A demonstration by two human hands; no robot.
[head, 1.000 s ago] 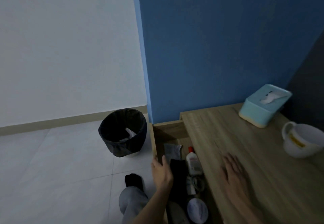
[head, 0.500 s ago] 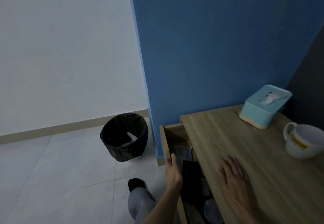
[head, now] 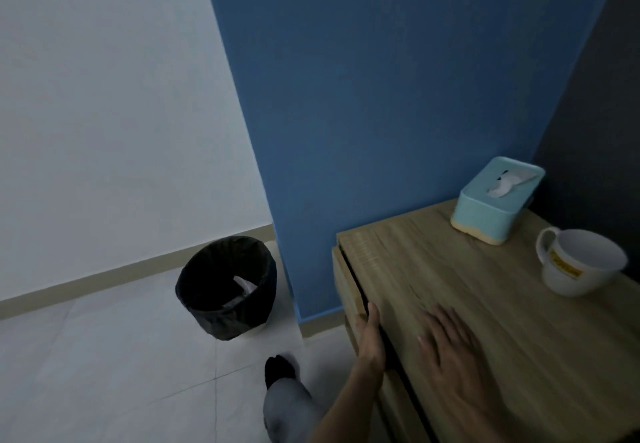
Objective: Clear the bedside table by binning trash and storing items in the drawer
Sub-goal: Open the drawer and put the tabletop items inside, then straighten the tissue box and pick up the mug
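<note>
The wooden bedside table (head: 408, 269) stands against the blue wall. Its top drawer (head: 346, 283) is pushed in almost flush, with only a thin dark gap under the tabletop, so the contents are hidden. My left hand (head: 370, 338) presses flat against the drawer front, fingers together and pointing up. My right hand (head: 450, 349) rests palm down on the tabletop with fingers spread, holding nothing. A black bin (head: 227, 286) lined with a black bag stands on the floor to the left, with white paper trash inside.
A light blue tissue box (head: 495, 200) sits at the table's back edge. A white mug (head: 581, 262) with a yellow label stands to its right. My leg and dark sock (head: 280, 370) are on the white tiled floor below the drawer.
The drawer has gone from wide open, with bottles and dark items showing, to nearly shut. My left hand moved right with the drawer front. My right hand stayed on the tabletop.
</note>
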